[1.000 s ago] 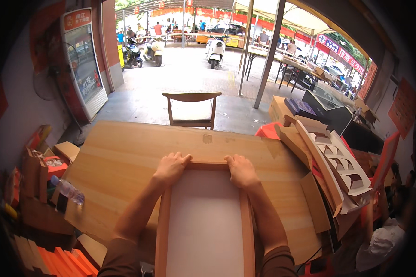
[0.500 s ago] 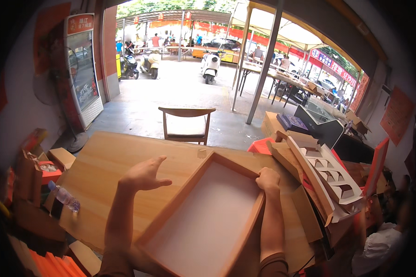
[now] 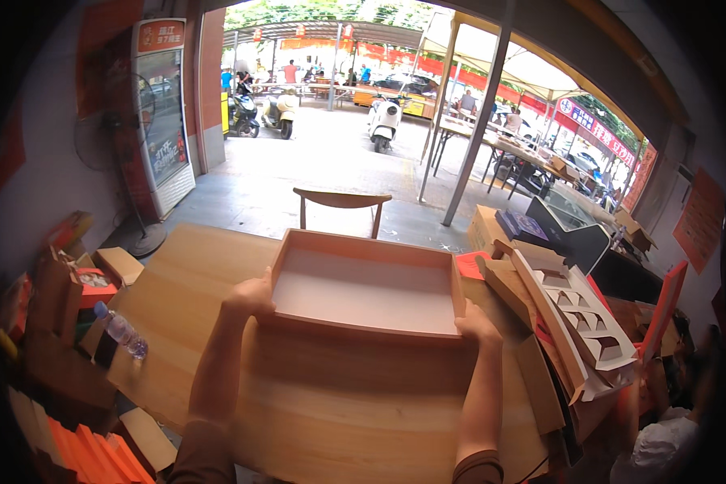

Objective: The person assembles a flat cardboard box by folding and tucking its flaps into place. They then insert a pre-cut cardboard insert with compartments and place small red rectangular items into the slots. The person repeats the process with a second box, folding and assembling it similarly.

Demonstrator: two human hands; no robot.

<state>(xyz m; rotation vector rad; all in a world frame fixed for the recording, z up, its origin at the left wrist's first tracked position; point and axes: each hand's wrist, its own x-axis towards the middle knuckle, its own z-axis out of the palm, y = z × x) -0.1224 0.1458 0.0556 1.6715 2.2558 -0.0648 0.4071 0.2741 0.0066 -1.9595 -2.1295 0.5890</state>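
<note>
A shallow rectangular box (image 3: 363, 286) with orange-brown walls and a white inside floor is at the far part of the wooden table (image 3: 339, 395), its long side toward me. My left hand (image 3: 251, 296) grips its left wall near the near corner. On the opposite short side, my right hand (image 3: 476, 319) holds the right wall near the near corner. The fingertips of both hands are partly hidden by the walls. Nothing lies inside the box. Whether its underside touches the table, I cannot tell.
A wooden chair (image 3: 341, 201) stands beyond the table. White die-cut cardboard inserts (image 3: 577, 310) and opened cartons pile up at the right. On the left are a plastic bottle (image 3: 123, 331) and small boxes (image 3: 119, 264). Another person's white clothing (image 3: 661, 444) shows at lower right.
The box has turned from a slanted position to lie crosswise and moved away from me. My left hand, which was open and apart from it, now grips its left side.
</note>
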